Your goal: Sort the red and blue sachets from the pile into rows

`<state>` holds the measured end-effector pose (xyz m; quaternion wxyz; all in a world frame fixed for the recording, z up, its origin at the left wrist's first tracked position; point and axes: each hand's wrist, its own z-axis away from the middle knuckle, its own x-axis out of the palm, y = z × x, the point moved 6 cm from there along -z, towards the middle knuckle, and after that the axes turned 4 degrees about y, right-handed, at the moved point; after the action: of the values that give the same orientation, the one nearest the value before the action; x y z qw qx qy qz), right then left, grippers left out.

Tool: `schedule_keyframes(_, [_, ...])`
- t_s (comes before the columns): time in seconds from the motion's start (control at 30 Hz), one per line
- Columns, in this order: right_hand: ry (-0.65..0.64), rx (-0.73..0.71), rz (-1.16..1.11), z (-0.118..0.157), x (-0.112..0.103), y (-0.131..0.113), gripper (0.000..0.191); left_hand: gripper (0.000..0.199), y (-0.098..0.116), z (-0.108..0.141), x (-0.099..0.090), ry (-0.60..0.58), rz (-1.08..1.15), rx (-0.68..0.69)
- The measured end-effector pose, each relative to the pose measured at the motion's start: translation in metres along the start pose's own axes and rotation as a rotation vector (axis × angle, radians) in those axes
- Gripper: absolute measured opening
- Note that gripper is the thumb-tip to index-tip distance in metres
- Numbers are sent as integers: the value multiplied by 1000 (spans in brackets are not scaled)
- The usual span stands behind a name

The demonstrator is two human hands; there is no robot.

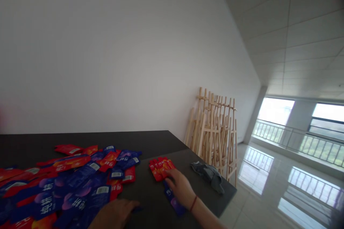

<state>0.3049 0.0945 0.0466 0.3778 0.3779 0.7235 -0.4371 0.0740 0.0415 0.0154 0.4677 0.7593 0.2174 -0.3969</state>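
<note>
Left hand (114,214): closest to the camera, palm down and low over the tabletop, fingers pointing rightward, just right of the big heap. Fingers sit loosely together; a blue sliver shows at their tips, but whether it is held I cannot tell.

Right hand (180,188): stretched out ahead of the left hand, forearm angled in from the lower right, a red string bracelet (193,203) on the wrist. Fingers lie together on a small overlapping bunch of red foil sachets (161,168); any pinch is hidden.

Under the right palm: a glossy blue-purple foil sachet (174,204), lying apart from the reds, its upper end hidden by the hand.

Left of both hands: a broad heap of mixed red and blue foil sachets (72,186), overlapping on a dark matte tabletop (80,139). The reds seem kept as their own group.

Beyond the right hand: a crumpled grey cloth (208,175) on the table; leaning wooden easels (215,132) past its edge.
</note>
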Motion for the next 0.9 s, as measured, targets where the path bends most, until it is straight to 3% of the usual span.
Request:
schedule_keyframes(0.1, [-70, -49, -698, 28, 42, -59, 54, 37, -16, -4, -20, 184, 376, -216])
schedule_keyframes(0.2, [-265, 1, -1098, 45, 86, -101, 74, 38, -27, 0, -17, 228, 736, -346])
schedule_keyframes(0.27, [-328, 26, -1176, 47, 102, -117, 67, 38, -33, 5, -11, 236, 855, -364])
schedule_keyframes(0.4, [-328, 74, -1090, 44, 103, -127, 38, 44, -58, 20, -5, 291, 759, -454])
schedule_keyframes(0.53, [-355, 265, -875, 47, 103, -113, 25, 44, -79, 27, -2, 235, 712, -501])
schedule_keyframes(0.67, [-199, 194, -664, 44, 85, -83, 14, 42, -91, 25, -12, 204, 629, -416])
schedule_keyframes(0.8, [6, 161, -466, 39, 45, -28, 36, 41, -93, 23, -24, 218, 550, -365])
schedule_keyframes(0.9, [-34, 202, -294, 41, 30, 11, 42, 37, -81, 25, -26, 190, 467, -333])
